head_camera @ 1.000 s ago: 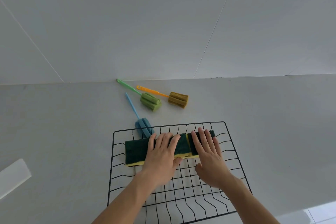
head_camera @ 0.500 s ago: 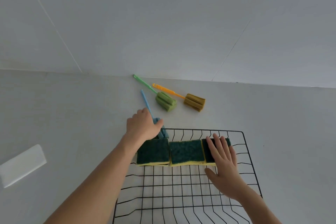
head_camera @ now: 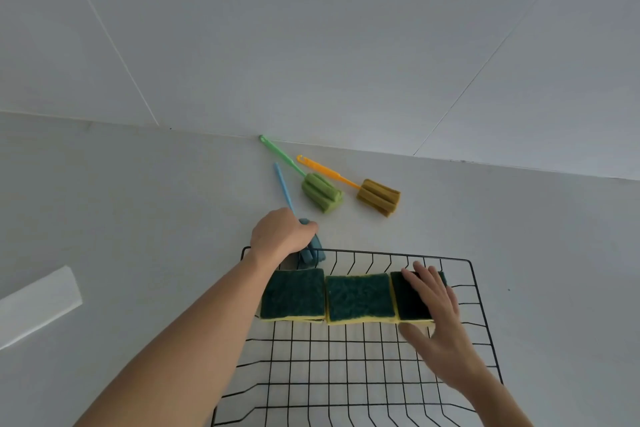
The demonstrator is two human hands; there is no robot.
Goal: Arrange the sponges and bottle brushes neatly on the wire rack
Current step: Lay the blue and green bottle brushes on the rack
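**Left hand on blue brush, right hand flat on sponge**

Black wire rack (head_camera: 481, 308) is sitting on a pale grey counter (head_camera: 138, 204), up against a white tiled wall (head_camera: 311, 28).

Three green-topped yellow sponges are lying in a row along the far part of the rack, edges touching: left sponge (head_camera: 293, 295), middle sponge (head_camera: 359, 297), right sponge (head_camera: 408, 302).

Right hand (head_camera: 437, 319) is resting palm-down on the right sponge, fingers straight and spread, thumb out on the rack wires just in front of the sponge. Not gripping anything.

Left hand (head_camera: 278, 236) is reaching past the rack's far-left corner, fingers curled around the blue bottle brush (head_camera: 313, 251) where handle meets foam head. Foam head is sticking out beside the thumb, lying just at the rack's far rim; the blue handle is pointing away toward the wall.

Green bottle brush (head_camera: 320, 191) and orange bottle brush (head_camera: 379, 197) are lying on the counter beyond the rack, heads near each other, handles angling back toward the wall. Both off the rack.

A white flat object (head_camera: 34, 305) is lying on the counter at far left; can't tell what it is.
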